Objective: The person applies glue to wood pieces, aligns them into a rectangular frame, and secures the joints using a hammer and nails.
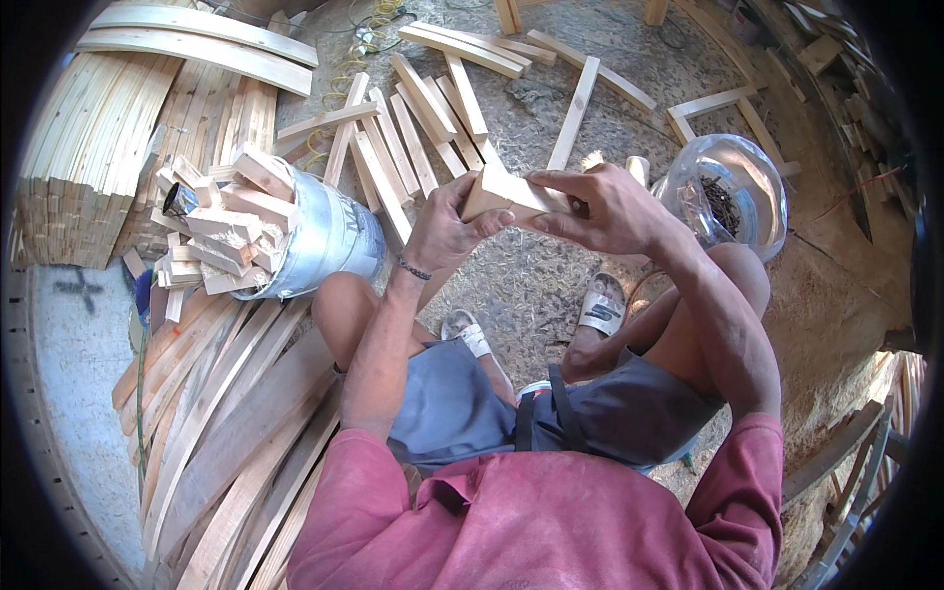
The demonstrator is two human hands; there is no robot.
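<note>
On the dusty floor [526, 280] lie many wooden strips [575, 113]. Above it, you hold the pale wood block [506, 190], its length seemingly running left to right: your left hand [444, 224] grips its left end, your right hand [618, 206] its right.

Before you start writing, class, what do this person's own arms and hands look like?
The left hand and right hand wear no gloves. A thin dark bracelet, beaded or braided, circles the left wrist; the right shows none. The left sleeve and right sleeve are maroon and short.
</note>
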